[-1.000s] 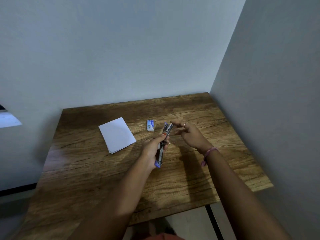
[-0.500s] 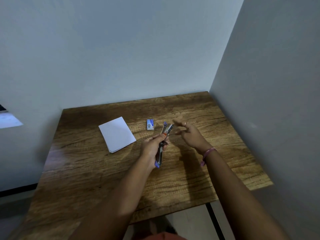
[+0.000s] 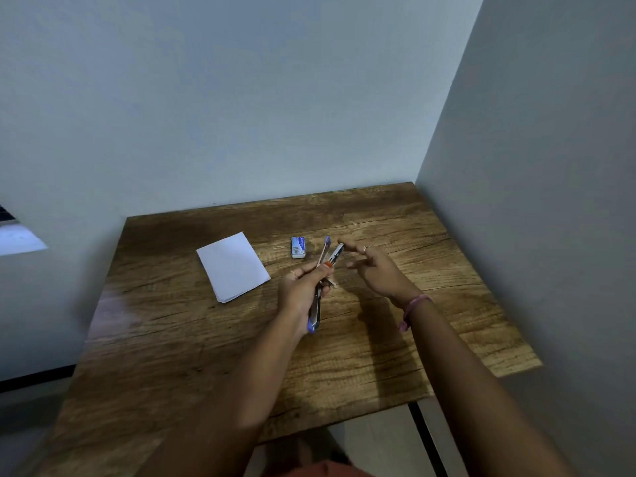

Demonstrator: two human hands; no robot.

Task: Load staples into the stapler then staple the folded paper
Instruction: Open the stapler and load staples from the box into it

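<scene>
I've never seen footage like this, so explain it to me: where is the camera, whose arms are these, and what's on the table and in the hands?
The camera sits on a person's head, looking forward and down, so the two arms are the wearer's own. No robot here. A wooden table stands in a room corner. On it lie a folded white paper and a small staple box. The left hand grips a stapler, swung open at its far end. The right hand, fingers loosely extended, reaches to the stapler's tip and seems to hold nothing.
</scene>
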